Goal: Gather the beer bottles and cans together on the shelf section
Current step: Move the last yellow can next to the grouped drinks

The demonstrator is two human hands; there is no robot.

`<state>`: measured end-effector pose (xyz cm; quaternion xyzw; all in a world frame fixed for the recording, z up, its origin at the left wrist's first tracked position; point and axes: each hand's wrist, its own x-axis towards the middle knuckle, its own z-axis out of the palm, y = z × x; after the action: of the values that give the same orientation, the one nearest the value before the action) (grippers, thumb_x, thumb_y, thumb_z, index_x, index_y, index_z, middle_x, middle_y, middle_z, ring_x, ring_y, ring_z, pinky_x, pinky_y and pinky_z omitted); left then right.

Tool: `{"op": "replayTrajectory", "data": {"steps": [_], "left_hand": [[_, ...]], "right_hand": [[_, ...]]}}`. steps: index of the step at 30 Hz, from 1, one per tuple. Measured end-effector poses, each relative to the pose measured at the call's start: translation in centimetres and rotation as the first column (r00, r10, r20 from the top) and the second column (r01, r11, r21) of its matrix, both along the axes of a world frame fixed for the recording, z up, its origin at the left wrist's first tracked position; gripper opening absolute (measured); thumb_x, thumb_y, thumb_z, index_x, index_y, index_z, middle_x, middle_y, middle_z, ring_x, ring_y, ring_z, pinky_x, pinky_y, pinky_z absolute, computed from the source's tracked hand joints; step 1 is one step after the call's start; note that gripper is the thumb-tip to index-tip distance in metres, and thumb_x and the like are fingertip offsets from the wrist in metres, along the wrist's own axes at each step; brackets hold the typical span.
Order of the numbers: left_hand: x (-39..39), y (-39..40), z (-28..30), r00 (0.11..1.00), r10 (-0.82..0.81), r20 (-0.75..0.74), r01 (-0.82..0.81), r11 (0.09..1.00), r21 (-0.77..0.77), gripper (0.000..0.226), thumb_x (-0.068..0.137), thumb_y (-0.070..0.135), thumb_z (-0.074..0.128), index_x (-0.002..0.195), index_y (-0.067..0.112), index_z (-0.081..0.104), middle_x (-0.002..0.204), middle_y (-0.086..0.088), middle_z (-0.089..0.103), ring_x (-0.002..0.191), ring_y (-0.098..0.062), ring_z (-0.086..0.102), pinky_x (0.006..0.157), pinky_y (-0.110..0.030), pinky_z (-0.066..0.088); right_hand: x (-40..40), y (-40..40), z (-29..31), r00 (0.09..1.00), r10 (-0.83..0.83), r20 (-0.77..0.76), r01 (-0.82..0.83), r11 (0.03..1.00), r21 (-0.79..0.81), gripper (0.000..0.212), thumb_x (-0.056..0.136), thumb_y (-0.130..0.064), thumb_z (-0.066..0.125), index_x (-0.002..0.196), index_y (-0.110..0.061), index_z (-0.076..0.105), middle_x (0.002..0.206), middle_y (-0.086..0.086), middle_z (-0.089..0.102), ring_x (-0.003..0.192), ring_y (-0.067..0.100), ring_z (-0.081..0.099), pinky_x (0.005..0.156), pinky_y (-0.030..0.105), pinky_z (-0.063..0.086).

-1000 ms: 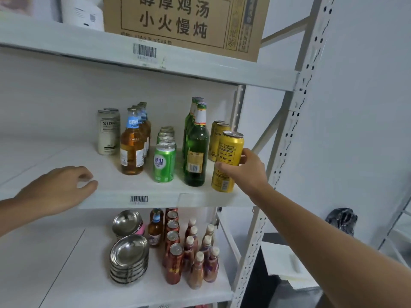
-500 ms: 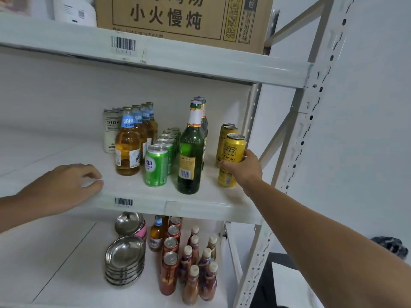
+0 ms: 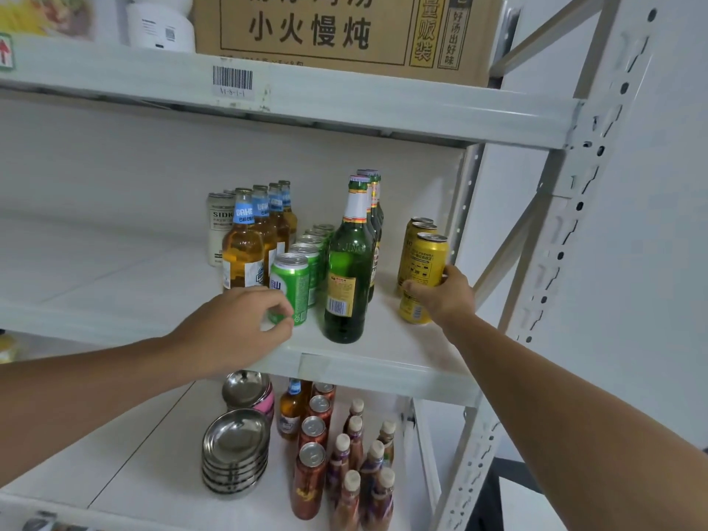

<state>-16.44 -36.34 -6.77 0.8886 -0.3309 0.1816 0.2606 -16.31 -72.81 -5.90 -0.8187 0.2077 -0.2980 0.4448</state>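
Observation:
On the middle white shelf [image 3: 383, 367] stand rows of drinks: amber bottles with blue neck labels [image 3: 243, 247], a white can [image 3: 219, 228] behind them, green cans [image 3: 290, 283], tall green bottles [image 3: 350, 270], and yellow cans [image 3: 423, 262] at the right. My right hand [image 3: 444, 295] is wrapped around the front yellow can, which stands on the shelf. My left hand [image 3: 233, 320] reaches the front green can, fingertips touching its lower part. The rear cans of each row are partly hidden.
A cardboard box [image 3: 344, 28] and a white container [image 3: 161, 24] sit on the upper shelf. Below are stacked steel bowls [image 3: 235, 450], red-brown cans [image 3: 312, 480] and small capped bottles [image 3: 367, 469]. A perforated white upright [image 3: 567, 231] stands right of the yellow cans.
My left hand has moved right from the shelf's front edge up to the front green can. My right hand stays on the front yellow can, which has been set back into its row.

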Motion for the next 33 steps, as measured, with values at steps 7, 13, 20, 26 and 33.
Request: {"op": "replayTrajectory", "data": {"steps": [7, 13, 20, 26, 33], "left_hand": [[0.1, -1.2, 0.2, 1.0, 0.008, 0.014, -0.008, 1.0, -0.004, 0.015, 0.101, 0.043, 0.065, 0.108, 0.035, 0.075, 0.11, 0.022, 0.071, 0.104, 0.01, 0.06, 0.088, -0.025, 0.054], [0.2, -1.6, -0.1, 1.0, 0.013, 0.025, -0.014, 1.0, 0.02, 0.016, 0.101, 0.046, 0.063, 0.108, 0.037, 0.074, 0.11, 0.022, 0.07, 0.104, 0.004, 0.062, 0.091, -0.034, 0.058], [-0.1, -1.5, -0.1, 0.999, 0.045, 0.03, -0.045, 0.999, 0.01, 0.014, 0.101, 0.044, 0.063, 0.105, 0.037, 0.074, 0.109, 0.022, 0.07, 0.102, 0.003, 0.063, 0.088, -0.033, 0.059], [-0.8, -0.7, 0.0, 0.997, 0.079, 0.016, -0.079, 0.997, 0.011, 0.013, 0.101, 0.042, 0.063, 0.103, 0.036, 0.074, 0.109, 0.022, 0.07, 0.105, 0.0, 0.064, 0.09, -0.035, 0.058], [-1.1, 1.1, -0.2, 0.993, 0.111, -0.029, -0.11, 0.993, 0.033, 0.014, 0.101, 0.047, 0.062, 0.103, 0.037, 0.072, 0.116, 0.023, 0.069, 0.112, 0.001, 0.063, 0.095, -0.036, 0.057]], "right_hand": [[0.9, -0.2, 0.2, 1.0, 0.002, 0.001, -0.002, 1.0, -0.006, 0.067, 0.082, -0.045, 0.089, 0.137, -0.021, 0.059, 0.122, 0.001, 0.071, 0.102, 0.022, 0.067, 0.093, 0.043, 0.057], [1.7, -0.5, 0.2, 1.0, 0.0, -0.007, 0.0, 1.0, -0.03, 0.069, 0.082, -0.047, 0.088, 0.139, -0.02, 0.058, 0.125, 0.003, 0.072, 0.103, 0.022, 0.068, 0.094, 0.045, 0.058], [2.3, -0.7, 0.2, 1.0, 0.014, -0.011, -0.014, 1.0, -0.027, 0.071, 0.082, -0.048, 0.088, 0.14, -0.021, 0.057, 0.126, 0.003, 0.071, 0.111, 0.027, 0.07, 0.097, 0.048, 0.059], [2.6, -0.8, 0.1, 1.0, 0.028, -0.004, -0.028, 1.0, -0.013, 0.071, 0.083, -0.046, 0.088, 0.142, -0.02, 0.056, 0.128, 0.003, 0.07, 0.115, 0.029, 0.069, 0.099, 0.049, 0.058], [2.8, -0.8, 0.0, 0.999, 0.044, -0.002, -0.044, 0.999, 0.007, 0.068, 0.085, -0.044, 0.087, 0.141, -0.017, 0.058, 0.129, 0.007, 0.07, 0.116, 0.031, 0.068, 0.101, 0.051, 0.057]]}}
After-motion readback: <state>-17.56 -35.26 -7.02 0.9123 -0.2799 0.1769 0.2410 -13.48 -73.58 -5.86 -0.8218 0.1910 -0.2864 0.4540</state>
